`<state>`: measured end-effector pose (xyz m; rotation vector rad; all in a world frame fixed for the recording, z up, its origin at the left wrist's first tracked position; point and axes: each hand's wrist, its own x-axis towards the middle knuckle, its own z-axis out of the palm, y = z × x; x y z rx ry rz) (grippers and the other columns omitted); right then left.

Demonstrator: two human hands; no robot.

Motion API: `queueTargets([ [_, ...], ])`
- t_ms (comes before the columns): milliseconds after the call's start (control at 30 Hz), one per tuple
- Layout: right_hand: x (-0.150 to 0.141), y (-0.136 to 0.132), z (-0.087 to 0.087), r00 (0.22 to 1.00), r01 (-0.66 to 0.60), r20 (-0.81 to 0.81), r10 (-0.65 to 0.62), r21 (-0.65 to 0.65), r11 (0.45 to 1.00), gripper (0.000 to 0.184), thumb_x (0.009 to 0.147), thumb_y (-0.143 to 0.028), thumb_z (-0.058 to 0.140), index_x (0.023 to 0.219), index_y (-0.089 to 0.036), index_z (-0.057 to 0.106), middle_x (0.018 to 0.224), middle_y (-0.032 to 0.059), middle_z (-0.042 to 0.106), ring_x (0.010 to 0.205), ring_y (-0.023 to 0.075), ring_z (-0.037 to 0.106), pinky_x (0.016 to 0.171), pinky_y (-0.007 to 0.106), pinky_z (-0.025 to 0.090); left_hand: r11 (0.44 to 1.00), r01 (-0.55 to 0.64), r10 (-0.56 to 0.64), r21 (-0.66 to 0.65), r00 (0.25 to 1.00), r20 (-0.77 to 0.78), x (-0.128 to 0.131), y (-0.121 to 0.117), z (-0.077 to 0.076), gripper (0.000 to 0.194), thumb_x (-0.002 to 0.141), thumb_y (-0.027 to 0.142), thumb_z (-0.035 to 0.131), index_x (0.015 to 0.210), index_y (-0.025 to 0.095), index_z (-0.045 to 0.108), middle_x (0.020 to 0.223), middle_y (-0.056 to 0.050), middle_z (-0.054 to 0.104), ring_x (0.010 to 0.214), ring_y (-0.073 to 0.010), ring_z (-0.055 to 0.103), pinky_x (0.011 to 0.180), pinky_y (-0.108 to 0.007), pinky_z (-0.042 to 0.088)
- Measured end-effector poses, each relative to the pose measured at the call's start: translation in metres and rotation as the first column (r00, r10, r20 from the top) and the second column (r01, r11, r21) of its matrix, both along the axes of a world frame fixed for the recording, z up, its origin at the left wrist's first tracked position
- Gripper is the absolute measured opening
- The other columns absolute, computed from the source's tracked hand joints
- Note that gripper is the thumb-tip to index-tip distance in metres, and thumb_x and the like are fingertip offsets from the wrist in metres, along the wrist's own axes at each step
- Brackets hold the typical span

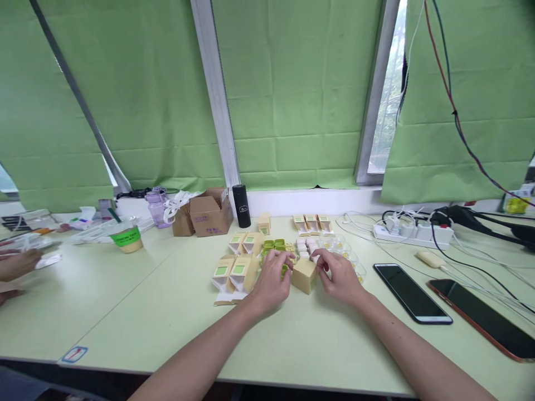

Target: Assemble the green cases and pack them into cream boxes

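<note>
Both my hands rest on the pale green table [175,323], either side of a small tan cardboard box [305,275]. My left hand [272,279] has its fingers curled over small green pieces [276,245] beside the box; what it grips is hidden. My right hand [339,275] pinches with bent fingers at the box's right edge, near small white caps [307,245] and clear plastic pieces [343,248]. Open tan boxes with green labels [234,271] stand left of my left hand, and more tan boxes [311,223] lie further back.
Two phones [412,292] [480,317] lie at the right, behind them a power strip [407,231] with cables. A black cylinder [241,206], brown cartons [209,214], a purple bottle [155,209] and a cup [127,239] stand at the back. Another person's hand [14,264] is at far left.
</note>
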<state>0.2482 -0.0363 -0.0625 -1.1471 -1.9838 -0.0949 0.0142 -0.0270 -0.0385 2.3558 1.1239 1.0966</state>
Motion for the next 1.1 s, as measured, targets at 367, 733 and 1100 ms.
queueTargets([
  [367,0.001,0.004,-0.005,0.997,0.002,-0.082,-0.001,0.012,1.000,0.034,0.090,-0.008,0.048,0.119,-0.025,0.055,0.085,-0.0006,0.074,0.083,0.0224,0.069,0.074,0.032,0.047,0.996,-0.055,0.051,-0.076,0.997,-0.056,0.000,-0.003,0.003,0.041,0.088,0.010,0.061,0.126,0.025,0.060,0.118,-0.010,0.062,0.125,-0.0312,0.052,0.107,-0.052,0.045],
  [733,0.000,0.004,-0.003,0.993,0.015,-0.119,-0.006,0.075,0.997,0.030,0.093,-0.009,0.047,0.116,-0.024,0.057,0.095,0.0048,0.074,0.092,0.0245,0.069,0.079,0.036,0.052,0.998,-0.007,-0.002,-0.063,0.988,-0.153,-0.002,0.003,-0.004,0.054,0.081,0.035,0.078,0.130,0.027,0.058,0.132,-0.012,0.059,0.131,-0.0370,0.042,0.110,-0.058,0.039],
  [1100,-0.007,0.000,0.002,0.988,0.030,-0.156,-0.007,0.147,0.989,0.021,0.098,-0.014,0.048,0.115,-0.022,0.057,0.093,0.0056,0.069,0.084,0.0235,0.062,0.075,0.037,0.049,0.996,-0.037,0.029,-0.087,0.995,-0.091,0.011,-0.001,-0.011,0.044,0.084,0.034,0.079,0.121,0.025,0.057,0.122,-0.010,0.060,0.124,-0.0336,0.048,0.107,-0.053,0.041],
])
